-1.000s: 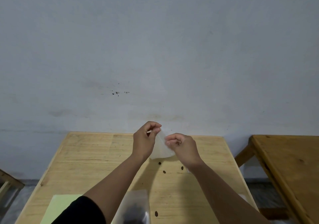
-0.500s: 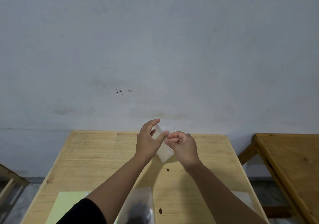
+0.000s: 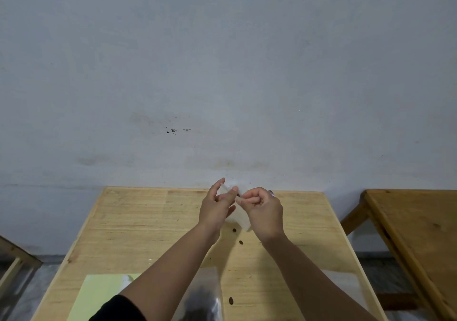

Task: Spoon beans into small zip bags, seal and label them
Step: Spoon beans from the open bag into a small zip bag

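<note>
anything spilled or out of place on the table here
Yes. A few loose dark beans lie on the bare wooden table: two just below the small zip bag both hands hold, one beside the big bean bag. They likely spilled.

Wooden table [image 3: 138, 224] bears loose beans [image 3: 234, 230], green sheet [image 3: 99, 296], bean bag [image 3: 202, 296].

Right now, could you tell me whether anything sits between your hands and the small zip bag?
Nothing visible does: the left hand and right hand both already pinch the small zip bag, held above the table.
</note>
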Action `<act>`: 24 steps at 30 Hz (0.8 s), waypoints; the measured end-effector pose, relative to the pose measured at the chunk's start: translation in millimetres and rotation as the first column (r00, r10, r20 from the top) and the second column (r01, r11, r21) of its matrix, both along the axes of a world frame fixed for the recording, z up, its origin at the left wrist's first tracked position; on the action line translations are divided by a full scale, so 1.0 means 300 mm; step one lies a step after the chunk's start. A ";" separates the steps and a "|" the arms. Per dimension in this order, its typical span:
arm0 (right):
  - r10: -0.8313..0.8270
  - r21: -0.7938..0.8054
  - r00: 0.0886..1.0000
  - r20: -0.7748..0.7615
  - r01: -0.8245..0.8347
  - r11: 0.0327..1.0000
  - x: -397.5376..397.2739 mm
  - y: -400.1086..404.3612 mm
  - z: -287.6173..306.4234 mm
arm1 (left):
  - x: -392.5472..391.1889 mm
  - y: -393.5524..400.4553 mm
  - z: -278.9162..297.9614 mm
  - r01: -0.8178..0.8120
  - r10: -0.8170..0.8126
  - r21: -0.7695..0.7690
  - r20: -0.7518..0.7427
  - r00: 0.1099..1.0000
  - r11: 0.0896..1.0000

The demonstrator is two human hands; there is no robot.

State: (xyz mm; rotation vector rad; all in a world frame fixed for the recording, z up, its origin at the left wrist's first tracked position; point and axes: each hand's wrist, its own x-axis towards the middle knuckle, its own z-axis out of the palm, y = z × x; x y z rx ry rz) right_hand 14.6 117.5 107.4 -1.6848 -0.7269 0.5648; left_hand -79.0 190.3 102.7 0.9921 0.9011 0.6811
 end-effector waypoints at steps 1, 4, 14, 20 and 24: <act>0.006 0.003 1.000 -0.019 -0.006 1.000 0.003 -0.001 -0.003 | 0.001 0.002 -0.004 0.013 -0.012 -0.017 0.032 0.999 1.000; 0.040 0.027 0.994 -0.103 -0.037 0.999 0.012 -0.005 -0.011 | 0.001 0.011 -0.013 0.060 -0.059 -0.007 0.074 0.996 0.998; 0.144 0.059 0.968 -0.207 -0.134 0.989 0.044 -0.003 -0.008 | 0.015 0.017 -0.014 0.066 -0.067 0.067 0.026 0.997 0.996; 0.149 0.084 0.957 -0.247 -0.133 0.988 0.061 -0.006 0.005 | 0.021 0.027 -0.012 0.080 -0.080 0.100 -0.002 0.997 0.992; 0.147 0.078 0.959 -0.243 -0.132 0.988 0.067 -0.008 0.014 | 0.024 0.023 -0.001 0.088 -0.088 0.115 -0.004 0.996 0.989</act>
